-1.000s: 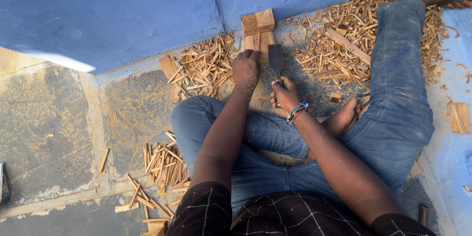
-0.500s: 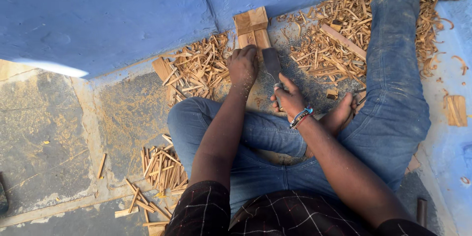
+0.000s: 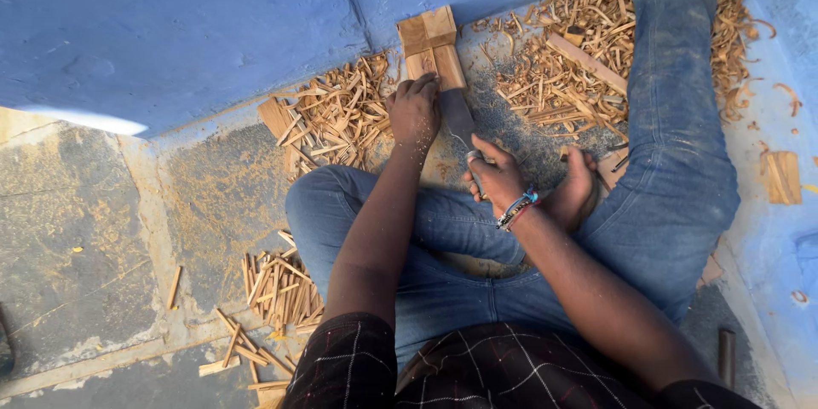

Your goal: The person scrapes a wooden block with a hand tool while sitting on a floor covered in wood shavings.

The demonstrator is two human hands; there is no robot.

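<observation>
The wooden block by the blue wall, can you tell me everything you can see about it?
The pale brown wooden block looks like raw, unpainted wood with squared edges and a seam that splits its top into two parts. It sits on the dusty floor, its far end against the blue wall. The left hand presses on its near end, and the dark flat blade held by the right hand lies alongside that end. Wood shavings surround it.

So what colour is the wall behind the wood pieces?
Blue wall, seen clearly in the head view.

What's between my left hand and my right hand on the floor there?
In the head view, a dark flat blade spans the gap from the right hand up beside the left hand, which presses a wooden block.
</observation>
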